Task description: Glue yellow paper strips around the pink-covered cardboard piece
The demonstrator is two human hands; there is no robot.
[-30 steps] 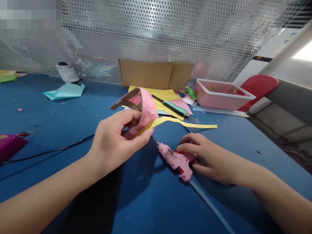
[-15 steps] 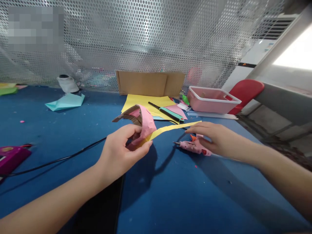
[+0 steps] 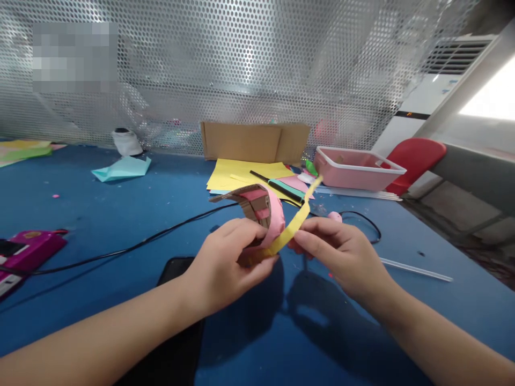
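My left hand [image 3: 233, 262] grips a curved cardboard piece [image 3: 277, 214] covered in pink paper, its brown inner side showing. A narrow yellow paper strip [image 3: 295, 222] runs along the piece's lower edge, partly under my left fingers, and its loose end sticks up to the right. My right hand [image 3: 338, 249] is closed with thumb and fingertips at the strip's edge, just right of the cardboard. Behind my right hand lies the pink glue gun [image 3: 335, 216], mostly hidden, with a clear glue stick [image 3: 416, 269] extending to the right.
Yellow paper sheets [image 3: 225, 174] and a teal-and-black cutter [image 3: 285, 188] lie ahead, before a cardboard panel [image 3: 241, 142]. A pink basket [image 3: 358, 169] stands back right. A black cable [image 3: 161, 236] crosses the table from a purple device [image 3: 36, 252]. A black phone-like slab [image 3: 177, 348] lies under my left forearm.
My right hand has come left from over the glue gun to the yellow strip near the cardboard. The strip's free end now points upward. My left hand and the cardboard appear shifted right.
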